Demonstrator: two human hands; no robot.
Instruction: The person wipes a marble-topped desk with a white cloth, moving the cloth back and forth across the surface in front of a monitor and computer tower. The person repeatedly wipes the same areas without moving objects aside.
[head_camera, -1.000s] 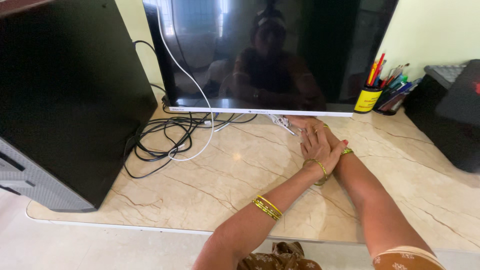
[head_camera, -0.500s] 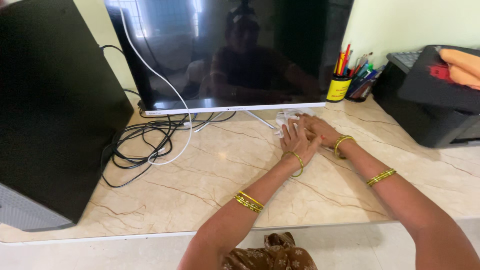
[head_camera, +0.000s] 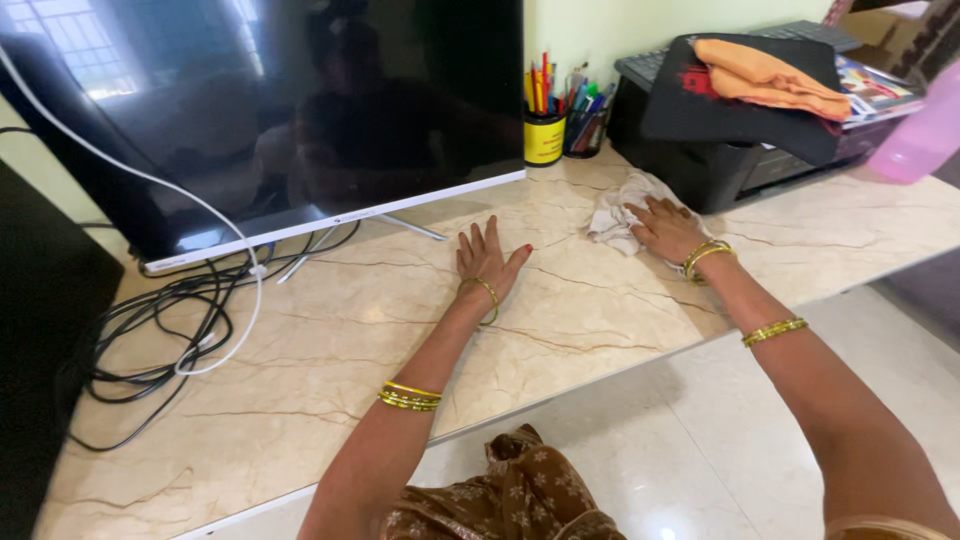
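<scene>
Marble countertop (head_camera: 330, 350) runs under everything, beige with brown veins. Behind it stands a dark monitor (head_camera: 270, 110), with black and white cables (head_camera: 170, 320) tangled at its left. A black printer (head_camera: 720, 150) sits at the right, an orange cloth (head_camera: 770, 75) on top, a yellow pen cup (head_camera: 545, 135) beside it. Left hand (head_camera: 485, 262) lies flat and open on the marble, holding nothing. Right hand (head_camera: 670, 228) presses, fingers spread, on a white rag (head_camera: 618, 212) just in front of the printer.

Beige marble counter (head_camera: 330, 350) carries a monitor (head_camera: 260, 110), tangled cables (head_camera: 170, 320), a yellow pen cup (head_camera: 544, 136) and a black printer (head_camera: 720, 150). A pale cloth (head_camera: 618, 212) lies crumpled near the printer, a left hand (head_camera: 484, 262) flat beside it.
</scene>
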